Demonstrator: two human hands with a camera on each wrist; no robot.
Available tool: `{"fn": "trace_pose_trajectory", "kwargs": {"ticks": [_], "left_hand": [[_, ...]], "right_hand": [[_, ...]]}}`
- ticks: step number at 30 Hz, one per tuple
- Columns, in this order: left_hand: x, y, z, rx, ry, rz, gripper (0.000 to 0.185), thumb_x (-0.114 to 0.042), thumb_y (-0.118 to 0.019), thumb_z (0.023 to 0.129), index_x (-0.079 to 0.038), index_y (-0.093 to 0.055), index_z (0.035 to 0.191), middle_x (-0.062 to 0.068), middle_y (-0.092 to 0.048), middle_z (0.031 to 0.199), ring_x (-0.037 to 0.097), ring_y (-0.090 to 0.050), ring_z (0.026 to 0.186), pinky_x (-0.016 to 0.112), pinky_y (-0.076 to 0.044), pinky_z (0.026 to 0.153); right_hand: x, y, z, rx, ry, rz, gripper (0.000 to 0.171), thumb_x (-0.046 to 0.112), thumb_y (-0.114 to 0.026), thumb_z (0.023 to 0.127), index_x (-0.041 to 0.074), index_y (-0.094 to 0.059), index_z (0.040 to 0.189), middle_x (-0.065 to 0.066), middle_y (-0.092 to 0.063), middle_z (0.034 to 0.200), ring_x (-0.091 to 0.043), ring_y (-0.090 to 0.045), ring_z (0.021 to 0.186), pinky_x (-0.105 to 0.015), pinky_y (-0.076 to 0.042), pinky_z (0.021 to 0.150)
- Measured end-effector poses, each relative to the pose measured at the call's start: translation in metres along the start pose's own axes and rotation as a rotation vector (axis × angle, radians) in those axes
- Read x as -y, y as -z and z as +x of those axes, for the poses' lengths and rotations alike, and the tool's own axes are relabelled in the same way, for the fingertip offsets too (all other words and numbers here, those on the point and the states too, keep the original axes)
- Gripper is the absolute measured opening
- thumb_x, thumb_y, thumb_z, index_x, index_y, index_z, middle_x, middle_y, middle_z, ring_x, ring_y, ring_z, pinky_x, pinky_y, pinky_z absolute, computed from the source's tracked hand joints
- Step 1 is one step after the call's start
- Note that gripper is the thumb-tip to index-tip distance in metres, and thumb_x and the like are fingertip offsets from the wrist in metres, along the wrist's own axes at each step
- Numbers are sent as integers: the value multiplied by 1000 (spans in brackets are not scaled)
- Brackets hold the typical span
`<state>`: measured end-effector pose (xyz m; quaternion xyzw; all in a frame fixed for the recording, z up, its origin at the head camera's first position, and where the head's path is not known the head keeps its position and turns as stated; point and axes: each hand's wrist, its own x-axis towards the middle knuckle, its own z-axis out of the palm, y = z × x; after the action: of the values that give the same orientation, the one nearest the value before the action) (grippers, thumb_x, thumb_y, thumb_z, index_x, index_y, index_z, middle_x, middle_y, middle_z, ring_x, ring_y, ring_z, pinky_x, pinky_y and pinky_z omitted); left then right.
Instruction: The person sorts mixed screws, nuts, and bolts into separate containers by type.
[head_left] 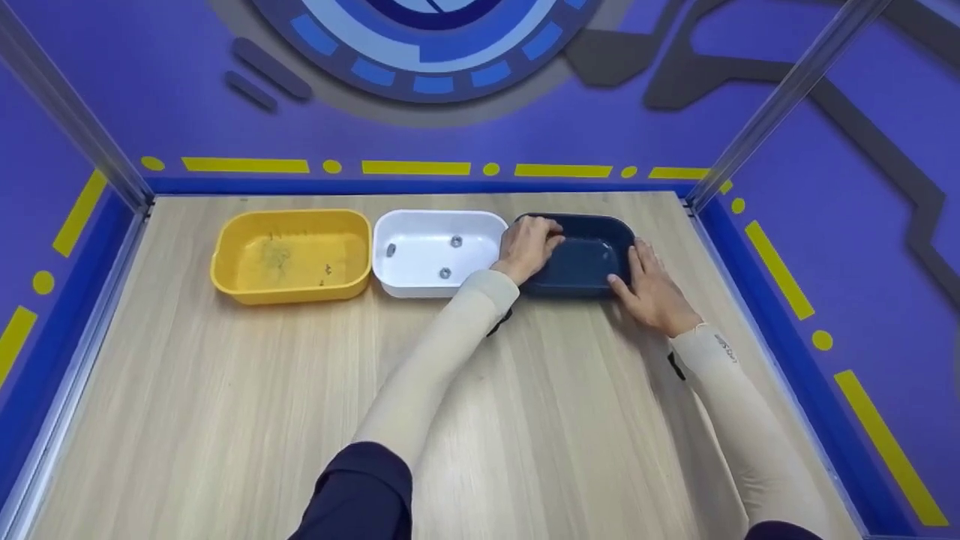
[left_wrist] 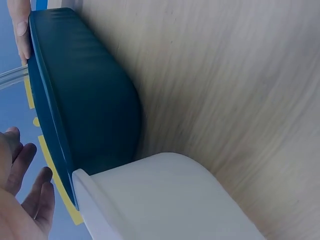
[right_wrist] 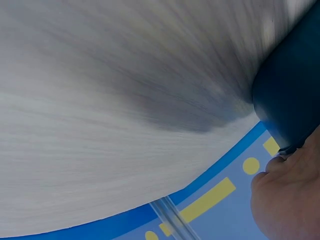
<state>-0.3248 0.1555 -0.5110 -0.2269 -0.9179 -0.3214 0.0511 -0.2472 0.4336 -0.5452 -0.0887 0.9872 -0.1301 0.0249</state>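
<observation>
I see a pale wooden table (head_left: 247,420) walled by purple panels with yellow dashes. Along its far edge, left to right: a yellow bin (head_left: 291,256), a white bin (head_left: 438,252) touching it, then a navy bin (head_left: 581,255) near the far right corner. My left hand (head_left: 527,246) rests on the navy bin's left rim, fingers curled over it. My right hand (head_left: 654,289) presses its right side, fingers straight.

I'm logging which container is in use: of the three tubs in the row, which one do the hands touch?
The dark blue tub, rightmost in the row. The left hand and right hand flank it; the white tub and yellow tub go untouched.
</observation>
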Motion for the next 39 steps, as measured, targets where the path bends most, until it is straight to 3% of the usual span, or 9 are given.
{"fn": "trace_pose_trajectory", "kwargs": {"ticks": [8,16,23,31,39], "left_hand": [[1,5,-2,28,11,30,31,-36,-70,105,-18,-79,129,-2,-79,127,18,-74,120,35,-61,97],[-3,14,-10,65,-38,57,36,-38,-69,105,-17,-75,134,0,-76,134,19,-71,125,34,-60,102],[-1,29,-19,83,-83,75,38,-38,-66,108,-15,-72,138,2,-74,137,20,-69,128,35,-57,108],[20,59,-30,68,-91,92,41,-39,-61,109,-15,-70,140,2,-73,140,23,-69,128,40,-55,108],[55,92,-48,41,-80,125,46,-41,-61,108,-11,-68,142,8,-70,143,32,-66,131,48,-52,112]], "right_hand": [[1,1,2,13,12,-16,93,60,-36,112,-11,-12,166,-29,-2,177,-49,-2,165,-63,-8,134],[1,7,0,20,20,-10,93,59,-39,111,-11,-13,166,-29,-2,177,-50,-3,164,-64,-8,134],[2,19,3,81,4,-10,96,62,-43,109,-7,-12,168,-29,-3,177,-51,-3,164,-66,-7,133],[15,35,20,42,47,-39,95,63,-53,105,-7,-29,165,-35,-24,171,-55,-15,161,-69,-16,131],[32,42,20,-47,78,-30,87,65,-57,103,7,-39,165,-27,-31,171,-53,-18,161,-71,-18,129]]}}
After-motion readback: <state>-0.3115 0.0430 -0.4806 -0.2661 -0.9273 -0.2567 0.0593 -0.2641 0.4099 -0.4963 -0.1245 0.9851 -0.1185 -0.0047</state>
